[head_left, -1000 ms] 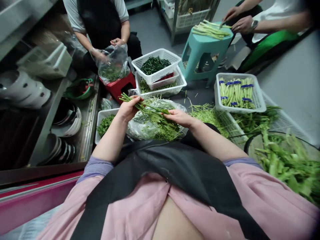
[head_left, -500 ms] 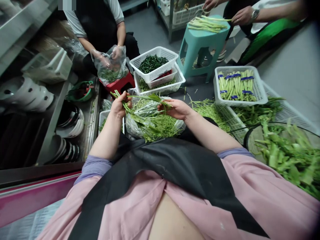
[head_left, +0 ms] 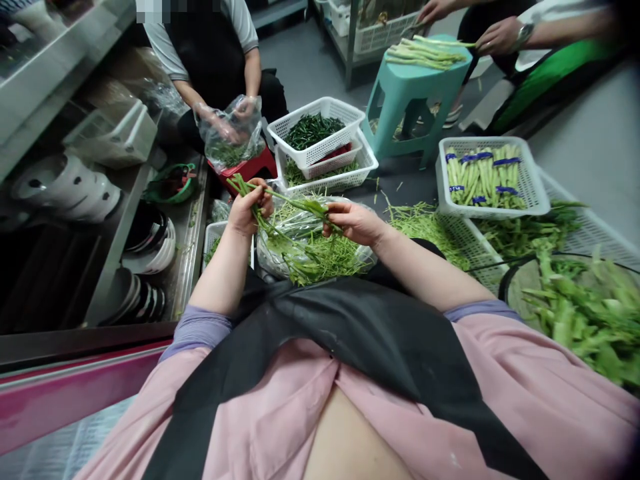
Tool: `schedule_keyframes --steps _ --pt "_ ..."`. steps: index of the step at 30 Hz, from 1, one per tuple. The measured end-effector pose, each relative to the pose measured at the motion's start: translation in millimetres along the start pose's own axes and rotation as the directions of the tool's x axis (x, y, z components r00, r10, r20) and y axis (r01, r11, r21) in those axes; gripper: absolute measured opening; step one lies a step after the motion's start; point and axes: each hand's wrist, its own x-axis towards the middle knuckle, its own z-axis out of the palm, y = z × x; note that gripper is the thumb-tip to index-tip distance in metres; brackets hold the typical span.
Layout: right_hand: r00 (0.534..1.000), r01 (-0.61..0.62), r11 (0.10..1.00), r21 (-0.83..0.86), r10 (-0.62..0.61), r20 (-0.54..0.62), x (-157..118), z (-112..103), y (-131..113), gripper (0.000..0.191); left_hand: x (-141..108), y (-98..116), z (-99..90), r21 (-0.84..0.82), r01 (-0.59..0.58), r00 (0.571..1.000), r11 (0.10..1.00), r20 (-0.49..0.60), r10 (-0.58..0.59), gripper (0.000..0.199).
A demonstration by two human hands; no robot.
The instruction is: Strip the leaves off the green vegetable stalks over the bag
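Observation:
My left hand (head_left: 251,208) is closed around several green leafy stems (head_left: 243,187), their cut ends sticking up and the leafy ends hanging down to the right. One stem stretches across to my right hand (head_left: 356,223), whose thumb and fingers pinch its leafy end (head_left: 316,207). Below both hands, a clear plastic bag (head_left: 267,253) lies in front of my apron, heaped with thin green stems and leaves (head_left: 327,252). The exact kind of greens I cannot make out.
White baskets (head_left: 367,175) with green chillies (head_left: 314,131) stand ahead. At right, a white basket (head_left: 539,200) holds taped bundles of stalks (head_left: 485,177). A co-worker's hands (head_left: 225,123) are in a plastic bag; another person's hand (head_left: 500,35) touches stalks on a turquoise stool (head_left: 400,87).
The whole view has shifted slightly right and down. My hands stay about the same distance apart, and the stem between them looks straighter. The leaves hanging from my left hand have swung.

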Motion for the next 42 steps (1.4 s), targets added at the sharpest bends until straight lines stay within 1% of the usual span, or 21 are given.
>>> schedule_keyframes --steps 3,5,9,13,15,19,21,22,24,26,27,29,30,31,32,33,35,36,38,40,42 --pt "0.999 0.040 0.998 -0.050 -0.040 -0.011 -1 1 -1 0.036 -4 6 -5.1 0.023 -0.032 0.998 0.999 0.055 0.031 0.031" --pt "0.997 0.075 0.991 -0.109 -0.074 0.009 -3 3 -2 0.035 -7 11 -7.8 0.050 -0.016 0.997 0.999 0.072 0.012 0.034" --pt "0.984 0.177 0.955 -0.236 -0.173 0.039 -6 12 -3 0.032 -9 20 -7.7 0.093 0.038 0.999 0.995 0.025 -0.041 0.035" --pt "0.963 0.248 0.874 -0.419 -0.268 0.011 -9 21 0 0.029 -5 20 -3.4 0.107 0.023 0.998 0.994 0.053 -0.028 0.031" --pt "0.948 0.244 0.804 -0.543 -0.315 -0.039 -9 23 2 0.025 -4 17 0.2 0.111 0.017 0.999 0.994 0.026 -0.020 0.029" --pt "0.909 0.121 0.637 -0.761 -0.378 -0.173 -2 17 8 0.018 -11 11 14.5 0.166 -0.013 0.999 0.986 -0.045 0.021 0.028" --pt "0.888 0.065 0.606 -0.792 -0.397 -0.230 6 8 14 0.018 -18 11 23.7 0.191 -0.068 0.994 0.979 -0.067 0.082 0.027" --pt "0.877 0.042 0.624 -0.780 -0.397 -0.270 10 2 19 0.019 -21 12 27.9 0.196 -0.099 0.990 0.976 -0.083 0.117 0.027" --pt "0.853 -0.034 0.712 -0.701 -0.345 -0.392 19 -15 30 0.025 -25 18 33.6 0.186 -0.153 0.976 0.971 -0.128 0.178 0.026" --pt "0.837 -0.147 0.783 -0.605 -0.227 -0.498 26 -34 43 0.032 -25 26 34.8 0.157 -0.172 0.963 0.973 -0.182 0.200 0.025" --pt "0.839 -0.209 0.781 -0.589 -0.166 -0.518 29 -42 49 0.034 -24 29 33.6 0.141 -0.166 0.959 0.976 -0.208 0.193 0.025" --pt "0.862 -0.297 0.697 -0.652 -0.097 -0.497 32 -56 57 0.032 -18 33 28.9 0.113 -0.135 0.954 0.984 -0.253 0.160 0.024" --pt "0.879 -0.301 0.638 -0.708 -0.103 -0.466 32 -59 58 0.027 -15 32 25.9 0.101 -0.120 0.952 0.988 -0.269 0.143 0.024" --pt "0.898 -0.272 0.595 -0.757 -0.127 -0.422 32 -60 58 0.023 -12 31 22.9 0.091 -0.109 0.951 0.990 -0.281 0.130 0.024" --pt "0.917 -0.215 0.583 -0.783 -0.155 -0.367 31 -58 57 0.020 -8 29 20.0 0.083 -0.102 0.950 0.991 -0.288 0.122 0.024" --pt "0.938 -0.141 0.613 -0.778 -0.169 -0.304 30 -55 55 0.020 -6 27 17.5 0.075 -0.097 0.949 0.992 -0.293 0.115 0.024" --pt "0.981 -0.010 0.758 -0.652 -0.117 -0.152 25 -42 47 0.026 -2 23 14.0 0.062 -0.088 0.949 0.994 -0.297 0.103 0.025" --pt "0.996 0.010 0.840 -0.543 -0.057 -0.070 22 -34 43 0.031 -1 21 12.9 0.056 -0.086 0.949 0.995 -0.299 0.098 0.025" --pt "0.997 -0.039 0.946 -0.321 0.060 0.056 15 -20 37 0.039 1 20 11.8 0.046 -0.086 0.948 0.995 -0.304 0.096 0.027" --pt "0.990 -0.101 0.983 -0.154 0.115 0.084 9 -10 36 0.038 1 21 11.6 0.044 -0.081 0.946 0.996 -0.310 0.090 0.028" --pt "0.992 -0.122 0.992 -0.026 0.123 0.032 6 -6 41 0.032 0 23 11.8 0.049 -0.071 0.945 0.996 -0.318 0.083 0.029"
